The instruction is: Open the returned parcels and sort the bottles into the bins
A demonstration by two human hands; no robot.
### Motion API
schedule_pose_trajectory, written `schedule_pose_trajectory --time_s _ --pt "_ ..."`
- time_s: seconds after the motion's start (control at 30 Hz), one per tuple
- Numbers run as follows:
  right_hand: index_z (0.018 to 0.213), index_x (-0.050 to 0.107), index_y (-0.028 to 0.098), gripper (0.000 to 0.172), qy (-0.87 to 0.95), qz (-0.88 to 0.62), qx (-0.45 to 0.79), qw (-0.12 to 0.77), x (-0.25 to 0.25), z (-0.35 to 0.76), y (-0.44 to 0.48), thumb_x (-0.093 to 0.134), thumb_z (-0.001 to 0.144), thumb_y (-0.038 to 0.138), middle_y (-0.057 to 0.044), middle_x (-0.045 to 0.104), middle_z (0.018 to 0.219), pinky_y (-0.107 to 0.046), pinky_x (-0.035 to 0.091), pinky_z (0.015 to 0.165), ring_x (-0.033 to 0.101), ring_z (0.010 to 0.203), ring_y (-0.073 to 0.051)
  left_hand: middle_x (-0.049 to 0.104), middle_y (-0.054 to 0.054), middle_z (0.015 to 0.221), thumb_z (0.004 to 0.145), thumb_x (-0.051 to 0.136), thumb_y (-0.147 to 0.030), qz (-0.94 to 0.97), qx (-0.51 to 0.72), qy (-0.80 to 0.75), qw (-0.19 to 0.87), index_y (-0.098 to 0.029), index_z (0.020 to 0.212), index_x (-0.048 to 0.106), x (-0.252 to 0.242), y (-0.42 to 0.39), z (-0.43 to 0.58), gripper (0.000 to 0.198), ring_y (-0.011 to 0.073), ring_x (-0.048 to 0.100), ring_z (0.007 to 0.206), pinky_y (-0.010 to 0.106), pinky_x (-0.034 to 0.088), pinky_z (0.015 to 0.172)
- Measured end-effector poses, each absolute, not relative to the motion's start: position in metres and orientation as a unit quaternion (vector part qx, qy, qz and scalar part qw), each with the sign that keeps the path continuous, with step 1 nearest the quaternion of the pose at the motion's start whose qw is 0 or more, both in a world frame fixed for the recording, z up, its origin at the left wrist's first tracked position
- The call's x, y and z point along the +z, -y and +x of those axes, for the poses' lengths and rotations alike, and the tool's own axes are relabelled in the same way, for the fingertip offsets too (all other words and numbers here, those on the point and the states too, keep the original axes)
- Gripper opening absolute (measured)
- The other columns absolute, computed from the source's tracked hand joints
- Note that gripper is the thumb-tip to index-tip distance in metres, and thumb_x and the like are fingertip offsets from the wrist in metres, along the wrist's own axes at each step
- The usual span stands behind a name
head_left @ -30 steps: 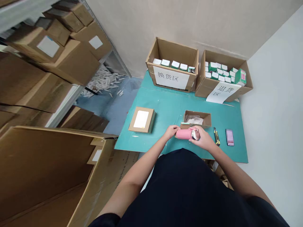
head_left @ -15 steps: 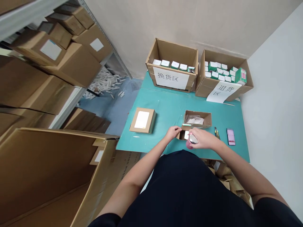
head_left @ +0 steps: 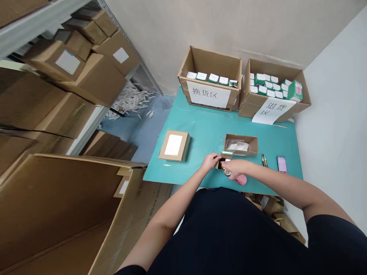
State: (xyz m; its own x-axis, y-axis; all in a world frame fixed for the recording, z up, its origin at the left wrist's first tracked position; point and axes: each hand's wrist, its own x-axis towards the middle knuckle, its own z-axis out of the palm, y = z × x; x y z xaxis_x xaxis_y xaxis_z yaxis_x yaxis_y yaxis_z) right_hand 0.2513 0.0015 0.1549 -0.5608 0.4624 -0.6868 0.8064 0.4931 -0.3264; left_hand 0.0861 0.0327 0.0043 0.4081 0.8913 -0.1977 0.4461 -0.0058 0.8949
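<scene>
The small cardboard box (head_left: 222, 164) is clasped at its edge by the left hand (head_left: 210, 161), while the pink flask (head_left: 240, 179) lies outside it, just beside it, beneath the right hand (head_left: 235, 166), whose grip cannot be told.

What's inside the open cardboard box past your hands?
Crumpled white packing material lies in the open cardboard box; anything beneath it is covered and cannot be seen.
</scene>
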Motion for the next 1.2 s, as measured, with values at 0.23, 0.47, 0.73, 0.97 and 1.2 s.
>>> schedule_pose_trajectory --time_s 0.23,0.47,0.73,0.97,1.2 --pt "0.117 0.057 0.016 0.047 -0.837 0.399 -0.309 0.212 0.157 0.268 0.003 0.074 0.076 0.033 -0.014 0.069 0.111 -0.029 0.042 0.063 0.067 0.087 -0.026 0.078 0.004 0.091 0.087 0.065 -0.026 0.671 0.224 -0.528 0.469 -0.022 0.082 0.077 0.01 -0.035 0.084 0.014 0.0198 0.07 0.09 0.028 0.05 0.084" --pt "0.115 0.057 0.018 0.042 -0.793 0.473 -0.352 0.153 0.147 0.311 0.035 0.071 0.077 0.03 -0.011 0.07 0.109 -0.027 0.043 0.067 0.067 0.09 -0.026 0.078 0.004 0.092 0.088 0.064 -0.029 0.671 0.227 -0.538 0.457 -0.022 0.082 0.076 0.011 -0.03 0.081 0.016 0.02 0.07 0.09 0.028 0.05 0.085" --pt "0.12 0.055 0.019 0.048 -0.725 0.544 -0.418 0.066 0.153 0.32 0.044 0.071 0.075 0.026 -0.011 0.07 0.119 -0.03 0.048 0.076 0.068 0.1 -0.027 0.078 0.004 0.089 0.089 0.061 -0.034 0.667 0.217 -0.538 0.468 -0.022 0.081 0.077 0.017 -0.022 0.087 0.021 0.021 0.068 0.087 0.029 0.05 0.081" --pt "0.115 0.055 0.022 0.042 -0.71 0.599 -0.369 0.006 0.239 0.307 0.051 0.07 0.077 0.031 -0.008 0.07 0.113 -0.028 0.045 0.071 0.068 0.092 -0.024 0.078 0.005 0.088 0.087 0.064 -0.031 0.665 0.209 -0.533 0.48 -0.021 0.081 0.077 0.019 -0.025 0.091 0.018 0.0206 0.068 0.084 0.028 0.048 0.078" --pt "0.124 0.051 0.024 0.05 -0.691 0.625 -0.339 -0.129 0.258 0.276 0.052 0.071 0.079 0.032 -0.01 0.066 0.124 -0.034 0.049 0.087 0.065 0.109 -0.027 0.076 0.002 0.078 0.085 0.063 -0.037 0.639 0.207 -0.521 0.526 -0.019 0.079 0.076 0.014 -0.027 0.097 0.023 0.0174 0.065 0.076 0.026 0.047 0.068"
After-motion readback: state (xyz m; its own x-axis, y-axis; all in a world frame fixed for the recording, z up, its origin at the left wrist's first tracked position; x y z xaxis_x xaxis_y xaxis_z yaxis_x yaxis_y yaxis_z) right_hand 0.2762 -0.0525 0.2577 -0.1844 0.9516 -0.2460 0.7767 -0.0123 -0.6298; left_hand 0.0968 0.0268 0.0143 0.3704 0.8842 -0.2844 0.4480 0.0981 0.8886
